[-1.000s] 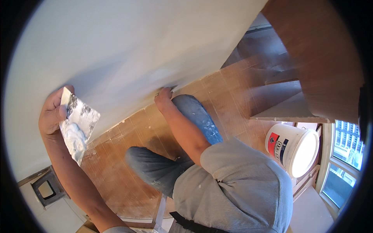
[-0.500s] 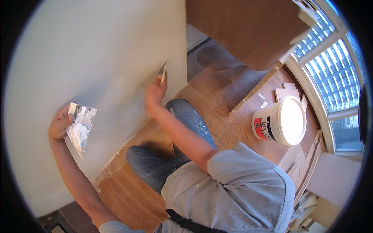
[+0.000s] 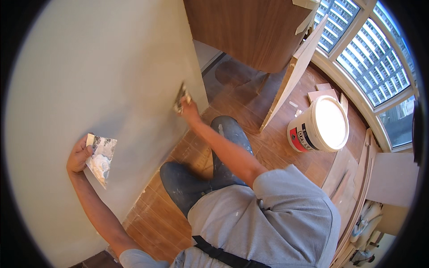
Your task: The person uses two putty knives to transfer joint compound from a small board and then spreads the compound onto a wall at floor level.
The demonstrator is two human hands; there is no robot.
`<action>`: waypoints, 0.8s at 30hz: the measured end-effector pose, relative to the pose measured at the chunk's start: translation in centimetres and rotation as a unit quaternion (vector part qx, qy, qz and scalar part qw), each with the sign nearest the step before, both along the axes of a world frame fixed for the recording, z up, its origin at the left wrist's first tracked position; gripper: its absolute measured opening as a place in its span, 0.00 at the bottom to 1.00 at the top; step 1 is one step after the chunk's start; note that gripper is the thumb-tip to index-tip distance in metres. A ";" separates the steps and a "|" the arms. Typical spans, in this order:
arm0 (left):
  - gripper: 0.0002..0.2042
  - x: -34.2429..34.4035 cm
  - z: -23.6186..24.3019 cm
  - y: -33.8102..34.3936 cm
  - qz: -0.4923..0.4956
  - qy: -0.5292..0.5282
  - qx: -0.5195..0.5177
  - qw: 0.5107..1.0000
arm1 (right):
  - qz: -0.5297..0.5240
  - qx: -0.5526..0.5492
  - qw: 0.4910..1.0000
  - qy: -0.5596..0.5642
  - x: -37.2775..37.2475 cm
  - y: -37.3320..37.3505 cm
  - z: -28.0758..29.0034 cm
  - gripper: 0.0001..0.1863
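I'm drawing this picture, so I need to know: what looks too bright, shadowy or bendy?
In the head view, the top of the white bucket glares almost blank white; in that same view, a soft shadow lies on the wall near the left hand, and the window frame curves near the picture's dark rim.

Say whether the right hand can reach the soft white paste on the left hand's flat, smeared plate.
Probably yes: nothing visible stands between the right hand and the paste, which sits uncovered.
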State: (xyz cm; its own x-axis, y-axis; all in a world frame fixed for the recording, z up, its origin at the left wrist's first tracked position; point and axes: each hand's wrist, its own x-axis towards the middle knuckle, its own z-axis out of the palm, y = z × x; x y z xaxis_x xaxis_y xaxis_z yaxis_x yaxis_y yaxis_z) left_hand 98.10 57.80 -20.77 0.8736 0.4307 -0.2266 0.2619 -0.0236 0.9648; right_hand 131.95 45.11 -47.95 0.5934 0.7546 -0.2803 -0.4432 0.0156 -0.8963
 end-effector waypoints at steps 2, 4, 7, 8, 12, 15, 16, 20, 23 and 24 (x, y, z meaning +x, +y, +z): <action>0.25 -0.1 0.4 -0.2 -0.004 0.001 0.016 1.000 | 0.025 0.024 0.997 0.069 -3.4 -2.4 1.2 0.21; 0.24 1.2 -0.1 -0.4 0.015 -0.016 0.022 1.000 | 0.003 0.052 0.988 0.147 -4.8 -3.9 1.0 0.22; 0.24 1.1 0.1 -0.1 -0.004 -0.020 0.011 1.000 | 0.070 0.099 0.939 0.321 -6.1 -7.7 0.7 0.26; 0.24 1.2 0.2 -0.1 -0.022 -0.019 0.003 1.000 | 0.076 0.112 0.922 0.362 -5.8 -9.1 0.5 0.26; 0.21 1.9 -0.8 -2.7 0.075 -0.056 -0.030 0.995 | 0.102 0.147 0.890 0.419 -4.0 -14.5 2.7 0.26; 0.18 4.7 -4.8 -7.2 0.153 -0.110 -0.088 0.978 | 0.061 0.135 0.925 0.350 -2.3 -16.6 3.0 0.25; 0.17 5.4 -6.8 -8.5 0.175 -0.130 -0.136 0.966 | 0.040 0.121 0.939 0.320 -1.9 -16.9 2.7 0.25; 0.16 8.9 -13.0 -15.2 0.239 -0.190 -0.299 0.904 | 0.094 0.124 0.982 -0.111 -0.2 -19.2 4.4 0.26; 0.16 10.2 -16.4 -17.4 0.251 -0.178 -0.334 0.891 | 0.130 0.172 0.807 -0.549 2.1 -20.8 10.4 0.23; 0.16 10.7 -16.2 -18.2 0.249 -0.173 -0.339 0.891 | 0.163 0.186 0.769 -0.590 2.3 -21.1 12.2 0.22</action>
State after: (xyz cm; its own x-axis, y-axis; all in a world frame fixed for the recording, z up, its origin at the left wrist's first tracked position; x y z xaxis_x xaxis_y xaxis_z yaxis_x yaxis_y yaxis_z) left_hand 108.83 39.64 -36.93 0.6799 0.6519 -0.3359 -0.2396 0.6303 0.7384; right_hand 134.26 23.97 -35.79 0.0316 0.8144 0.5795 0.6403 0.4287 -0.6374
